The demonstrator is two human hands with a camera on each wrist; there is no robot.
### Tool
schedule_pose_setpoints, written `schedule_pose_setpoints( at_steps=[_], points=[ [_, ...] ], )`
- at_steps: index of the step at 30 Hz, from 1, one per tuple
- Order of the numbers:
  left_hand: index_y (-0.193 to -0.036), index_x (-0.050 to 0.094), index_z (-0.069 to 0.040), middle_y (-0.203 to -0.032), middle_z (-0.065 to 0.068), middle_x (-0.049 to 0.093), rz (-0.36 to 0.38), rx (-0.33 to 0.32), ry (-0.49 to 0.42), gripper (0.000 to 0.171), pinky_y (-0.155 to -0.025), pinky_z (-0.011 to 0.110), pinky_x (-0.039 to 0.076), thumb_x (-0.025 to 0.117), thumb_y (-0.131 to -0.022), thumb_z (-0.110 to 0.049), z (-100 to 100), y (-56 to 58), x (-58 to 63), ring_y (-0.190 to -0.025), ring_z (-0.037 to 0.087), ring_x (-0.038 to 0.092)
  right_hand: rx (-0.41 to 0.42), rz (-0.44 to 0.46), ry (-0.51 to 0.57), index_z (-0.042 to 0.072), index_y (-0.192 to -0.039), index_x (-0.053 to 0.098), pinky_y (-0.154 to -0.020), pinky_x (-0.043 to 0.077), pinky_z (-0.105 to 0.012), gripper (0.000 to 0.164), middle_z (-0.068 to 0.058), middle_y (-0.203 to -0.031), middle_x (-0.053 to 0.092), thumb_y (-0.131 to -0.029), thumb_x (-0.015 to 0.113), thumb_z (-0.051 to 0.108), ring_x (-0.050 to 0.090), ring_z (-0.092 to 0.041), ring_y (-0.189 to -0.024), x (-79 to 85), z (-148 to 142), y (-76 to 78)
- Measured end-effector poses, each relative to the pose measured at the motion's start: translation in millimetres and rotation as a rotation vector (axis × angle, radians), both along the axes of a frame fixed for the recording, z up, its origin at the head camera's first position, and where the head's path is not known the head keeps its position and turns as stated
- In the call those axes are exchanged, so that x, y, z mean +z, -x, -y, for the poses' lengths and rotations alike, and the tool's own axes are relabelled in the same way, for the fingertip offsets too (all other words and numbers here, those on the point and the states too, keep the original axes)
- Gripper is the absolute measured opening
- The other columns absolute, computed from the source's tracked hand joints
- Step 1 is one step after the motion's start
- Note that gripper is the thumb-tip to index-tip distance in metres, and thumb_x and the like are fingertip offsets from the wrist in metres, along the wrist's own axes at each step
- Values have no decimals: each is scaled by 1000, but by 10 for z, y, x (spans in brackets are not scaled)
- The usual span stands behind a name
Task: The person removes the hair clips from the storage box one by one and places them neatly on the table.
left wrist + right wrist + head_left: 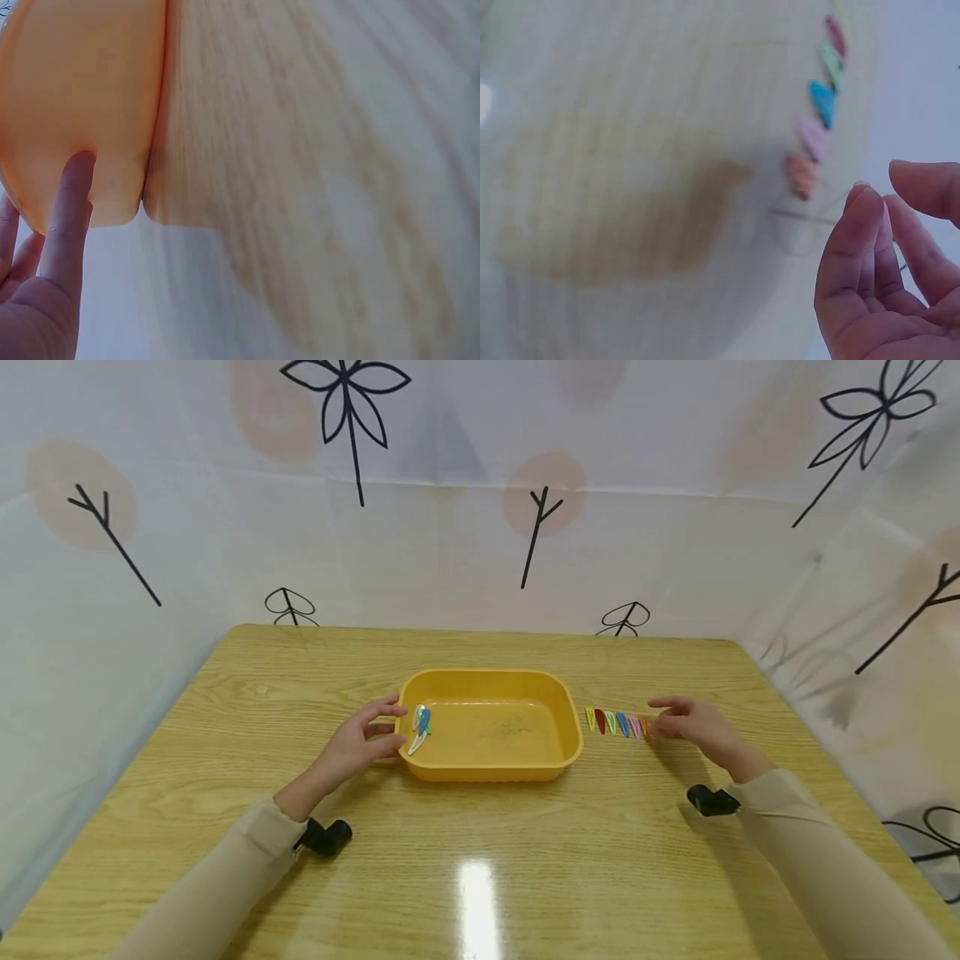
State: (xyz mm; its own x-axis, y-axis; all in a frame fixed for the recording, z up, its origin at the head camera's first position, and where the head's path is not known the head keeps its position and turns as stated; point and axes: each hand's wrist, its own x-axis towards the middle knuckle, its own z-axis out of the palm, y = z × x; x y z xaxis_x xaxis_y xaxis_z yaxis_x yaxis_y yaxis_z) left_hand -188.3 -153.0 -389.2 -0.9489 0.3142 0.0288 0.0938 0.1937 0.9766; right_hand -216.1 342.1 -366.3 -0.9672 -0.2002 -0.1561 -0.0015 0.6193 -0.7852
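Observation:
My left hand [358, 746] rests against the left end of a yellow-orange plastic tray [487, 772]. In the left wrist view, one straight finger [71, 202] touches the tray's outer wall [90, 90]. Inside the tray at its left end lie several snap hair clips, among them a blue one [424, 722] and a white one [416, 744]. To the tray's right, my right hand [697, 727] hovers by the right end of a row of hair clips. Its loosely bent fingers and thumb stand apart with nothing visible between them, near an orange clip [801, 175].
The row on the wooden table [480, 835] also has yellow [590, 719], dark red [600, 721], green [611, 722], blue [623, 725] and pink [636, 727] clips. A patterned white cloth [450, 552] hangs behind the table and along its sides.

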Motion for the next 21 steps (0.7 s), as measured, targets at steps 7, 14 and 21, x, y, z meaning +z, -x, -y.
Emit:
schedule_pose_setpoints(
  at_steps=[7, 14, 21],
  points=[
    [-126, 51, 3, -149, 5, 27, 12, 3, 1, 43, -78, 35, 54, 65, -87, -6, -8, -13, 11, -118, 37, 47, 30, -40, 0, -9, -136, 37, -82, 50, -39, 47, -20, -103, 55, -96, 50, 13, 58, -17, -87, 238, 72, 11],
    [-127, 49, 4, -150, 6, 26, 1, -7, 2, 45, -79, 36, 54, 66, -87, -8, 4, -12, 5, -119, 38, 46, 55, -94, 1, -5, -134, 41, -78, 52, -33, 46, -18, -103, 55, -94, 55, 13, 58, -11, -83, 440, 238, 31],
    [-127, 50, 4, -150, 6, 26, -1, -6, 3, 45, -78, 35, 54, 66, -87, -9, 2, -9, 6, -118, 38, 46, 66, -113, -29, 0, -131, 47, -76, 51, -26, 42, -16, -102, 57, -93, 57, 17, 60, -13, -84, 591, 425, 66]
  ],
)
